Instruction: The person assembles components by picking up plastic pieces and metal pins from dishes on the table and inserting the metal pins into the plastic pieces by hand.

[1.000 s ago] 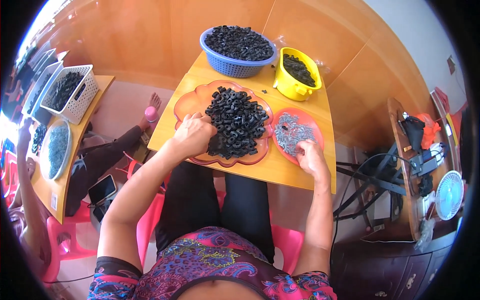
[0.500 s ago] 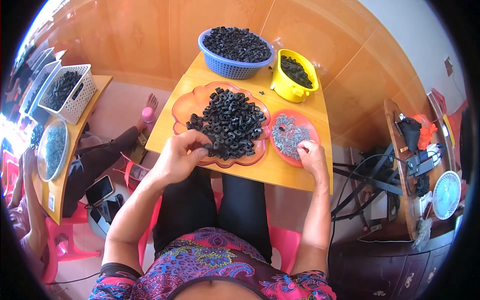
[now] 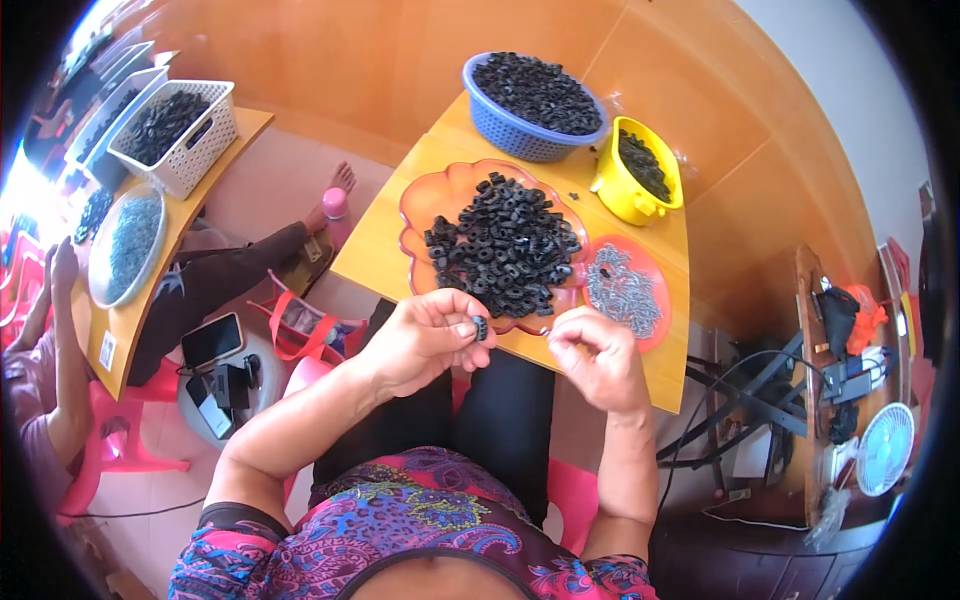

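Note:
My left hand (image 3: 425, 340) is closed, pinching a small round black plastic part (image 3: 480, 328) with a hole, just in front of the orange scalloped tray (image 3: 425, 205). A heap of similar black parts (image 3: 505, 240) fills that tray. Close by on the right, my right hand (image 3: 605, 360) has its thumb and forefinger together on a tiny silvery metal piece (image 3: 545, 331); its exact kind is too small to make out. Beyond this hand lies a red oval dish (image 3: 652, 338) of small silvery metal pieces (image 3: 620, 285), which look like screws.
A blue basket (image 3: 535, 143) and a yellow basket (image 3: 628, 200), both holding black parts, stand at the table's far end. At left, another person's arm (image 3: 68, 350) is by a second table with a white basket (image 3: 190, 170). A small fan (image 3: 885, 450) stands at right.
My right hand has left the red dish, moving left with a tiny metal piece. My left hand has drawn back from the heap with a black part. The view has shifted.

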{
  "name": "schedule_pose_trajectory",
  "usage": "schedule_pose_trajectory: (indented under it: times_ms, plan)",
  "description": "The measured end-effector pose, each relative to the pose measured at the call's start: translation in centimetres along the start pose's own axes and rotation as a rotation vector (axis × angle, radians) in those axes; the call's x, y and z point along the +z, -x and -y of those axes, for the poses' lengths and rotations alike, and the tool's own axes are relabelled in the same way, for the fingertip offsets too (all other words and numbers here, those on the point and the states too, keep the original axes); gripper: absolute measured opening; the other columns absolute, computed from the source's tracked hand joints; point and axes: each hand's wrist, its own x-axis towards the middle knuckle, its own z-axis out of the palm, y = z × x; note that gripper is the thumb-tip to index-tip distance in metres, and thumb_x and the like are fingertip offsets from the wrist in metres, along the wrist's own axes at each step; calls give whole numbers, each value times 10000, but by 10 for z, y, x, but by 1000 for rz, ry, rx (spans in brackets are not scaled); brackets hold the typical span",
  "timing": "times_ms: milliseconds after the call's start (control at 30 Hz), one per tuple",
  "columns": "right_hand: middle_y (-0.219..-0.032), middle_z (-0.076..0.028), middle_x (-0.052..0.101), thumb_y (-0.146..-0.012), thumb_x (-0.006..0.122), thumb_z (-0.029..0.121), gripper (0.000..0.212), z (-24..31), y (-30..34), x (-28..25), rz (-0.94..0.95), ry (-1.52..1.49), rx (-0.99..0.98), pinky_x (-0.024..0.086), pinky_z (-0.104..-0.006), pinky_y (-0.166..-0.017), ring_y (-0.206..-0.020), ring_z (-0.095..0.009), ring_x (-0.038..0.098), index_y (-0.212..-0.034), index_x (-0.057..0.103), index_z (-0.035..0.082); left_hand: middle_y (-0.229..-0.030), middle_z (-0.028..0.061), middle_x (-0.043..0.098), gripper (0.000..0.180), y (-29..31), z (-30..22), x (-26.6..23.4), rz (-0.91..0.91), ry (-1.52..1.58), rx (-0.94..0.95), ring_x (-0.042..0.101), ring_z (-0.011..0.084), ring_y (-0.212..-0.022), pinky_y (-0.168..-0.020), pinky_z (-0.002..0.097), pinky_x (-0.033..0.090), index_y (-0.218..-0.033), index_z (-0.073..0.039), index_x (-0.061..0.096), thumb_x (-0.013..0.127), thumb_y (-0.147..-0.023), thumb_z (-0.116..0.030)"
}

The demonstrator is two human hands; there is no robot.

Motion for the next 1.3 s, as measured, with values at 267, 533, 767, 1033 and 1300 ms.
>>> schedule_pose_trajectory:
  times_ms: [267,533,767,1033,1300]
  plan:
    - [-795,-64,584,-750,653,-43,70,29,-10,48,43,105,-59,441,-234,-559,-616,-99,534,-786,596,-25,-857,85,637,109,1,1,-2,-11,124,9,649,172,-725,-637,261,518,-988,-30,544,582,-887,-44]
    - [-764,-112,583,-733,659,-26,97,29,-10,51,59,129,-6,484,-342,-637,-696,-270,592,-780,578,0,-821,49,620,127,2,4,-3,-8,63,0,628,135,-705,-628,239,505,-980,-28,554,613,-874,-64]
    - [-792,-116,584,-705,718,26,159,21,-6,50,4,317,-59,480,-365,-660,-741,-286,587,-786,582,10,-809,34,618,120,2,20,2,-74,31,-9,608,113,-664,-601,219,486,-983,-39,569,613,-872,-51]
    - [-805,-137,605,-749,700,44,157,16,-30,30,134,198,12,484,-365,-678,-751,-301,600,-871,624,-20,-854,55,642,232,4,50,-8,-62,96,-254,629,149,-728,-689,263,524,-1132,-13,568,550,-901,-32]
    - [-790,-155,613,-755,689,124,172,-38,-89,67,360,423,2,493,-354,-647,-697,-285,618,-872,660,2,-846,106,664,59,4,46,-6,20,88,-291,648,165,-682,-618,261,514,-935,-26,595,582,-878,-24]
